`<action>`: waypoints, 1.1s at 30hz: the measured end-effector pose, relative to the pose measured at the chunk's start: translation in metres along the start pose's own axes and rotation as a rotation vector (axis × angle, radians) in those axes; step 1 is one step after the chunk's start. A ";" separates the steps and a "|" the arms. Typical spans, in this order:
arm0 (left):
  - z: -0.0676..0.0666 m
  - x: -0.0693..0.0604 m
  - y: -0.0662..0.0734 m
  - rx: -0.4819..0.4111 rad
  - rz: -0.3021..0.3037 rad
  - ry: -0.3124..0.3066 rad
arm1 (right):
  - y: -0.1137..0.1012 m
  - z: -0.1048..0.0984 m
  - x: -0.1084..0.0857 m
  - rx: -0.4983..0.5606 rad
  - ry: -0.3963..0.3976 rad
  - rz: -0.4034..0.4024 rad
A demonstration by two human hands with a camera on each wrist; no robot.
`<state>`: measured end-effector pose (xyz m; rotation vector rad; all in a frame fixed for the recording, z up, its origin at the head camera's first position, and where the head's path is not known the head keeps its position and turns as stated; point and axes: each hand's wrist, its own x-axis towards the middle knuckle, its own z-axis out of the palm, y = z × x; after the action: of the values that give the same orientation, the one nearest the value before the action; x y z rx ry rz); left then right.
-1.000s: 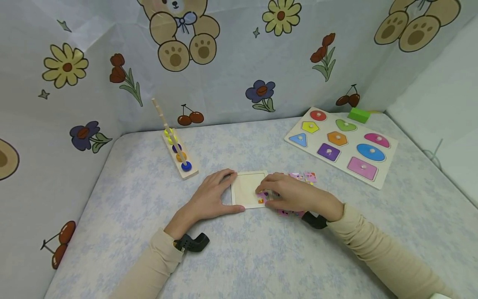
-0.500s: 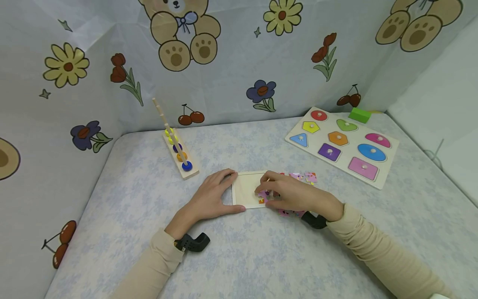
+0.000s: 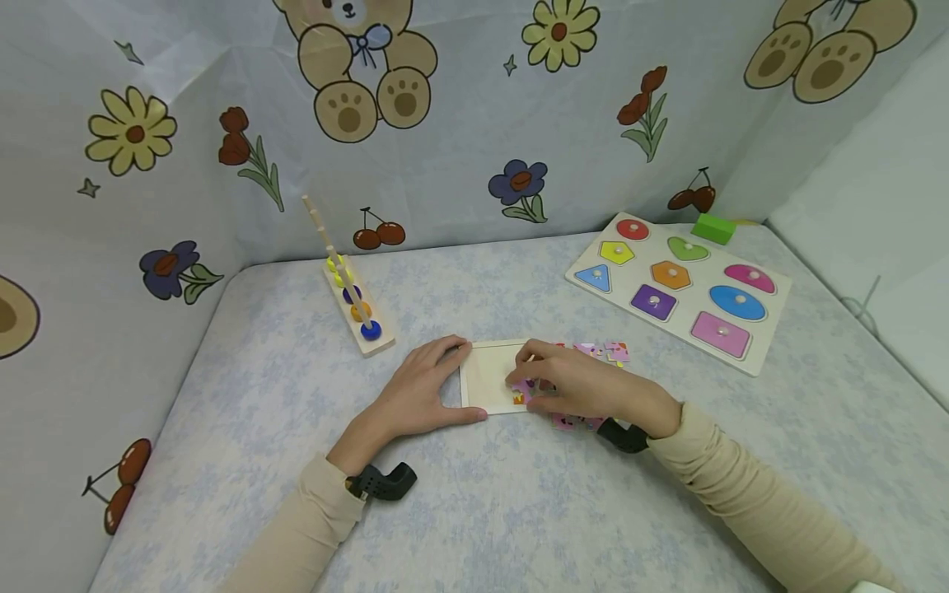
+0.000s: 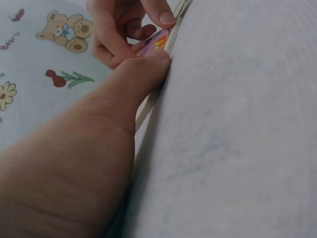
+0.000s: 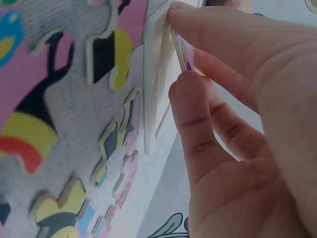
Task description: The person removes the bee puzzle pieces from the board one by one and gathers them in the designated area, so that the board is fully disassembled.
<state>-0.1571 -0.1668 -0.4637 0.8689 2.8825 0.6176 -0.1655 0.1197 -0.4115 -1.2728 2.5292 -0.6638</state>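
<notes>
A shallow wooden puzzle tray (image 3: 486, 344) lies on the table in the head view. My left hand (image 3: 426, 387) grips its left side, fingers by the upper left corner and thumb along the lower edge. Over the tray's lower right corner, my right hand (image 3: 571, 380) pinches a pink jigsaw piece (image 3: 522, 390) between thumb and fingers. The right wrist view shows this piece (image 5: 184, 49) tilted on edge above the tray, its face mostly hidden. Several loose jigsaw pieces (image 3: 615, 352) lie right of the tray, partly covered by my right hand.
Behind on the left stands a wooden stacking toy (image 3: 380, 339) with coloured beads and a leaning rod. A knobbed shape board (image 3: 630, 284) lies at the back right, with a green block (image 3: 713, 229) behind it. A patterned cloth (image 3: 460, 99) hangs behind the table.
Both hands stay nearly still. The right fingers shift only slightly over the tray's lower right corner with the jigsaw piece.
</notes>
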 end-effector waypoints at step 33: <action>-0.001 0.000 0.001 0.006 -0.009 -0.006 | 0.004 -0.008 -0.041 -0.017 0.045 0.100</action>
<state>-0.1566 -0.1664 -0.4624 0.8559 2.8833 0.6048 -0.1475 0.1569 -0.4062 -1.1405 2.6199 -0.6581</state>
